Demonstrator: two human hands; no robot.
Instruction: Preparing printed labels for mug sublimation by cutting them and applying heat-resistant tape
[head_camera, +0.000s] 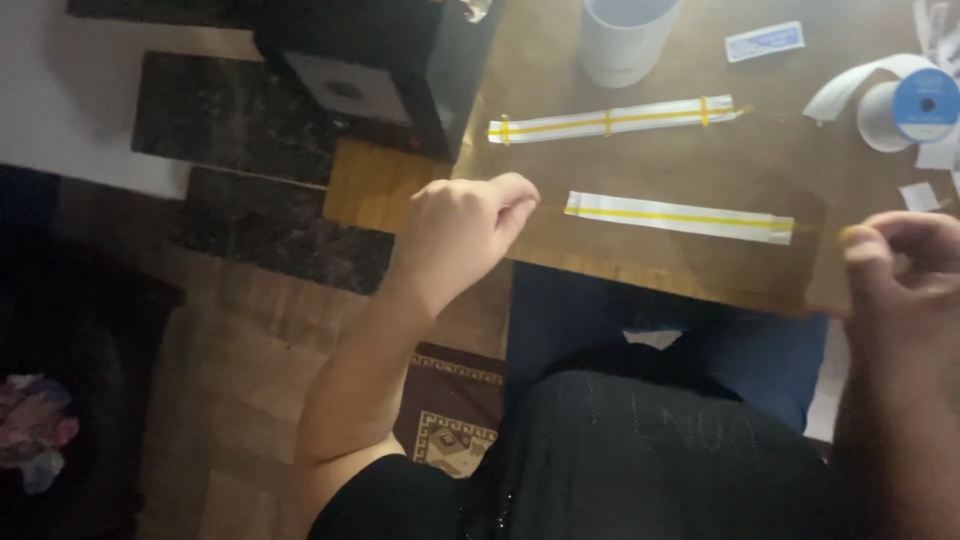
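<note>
The wooden tabletop (650, 255) ran out of frame at the top and right. On it, near its front edge, lay a flat white strip (680, 217) with a yellow line. The left hand (455, 235) hung fisted just left of the strip; the right hand (900, 270), blurred, curled at its right end. Both grips pinched narrow, on what I could not tell.

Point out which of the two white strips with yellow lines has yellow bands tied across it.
The far strip, nearer the white cup: three yellow bands cross it. The near strip has only one lengthwise yellow line.
</note>
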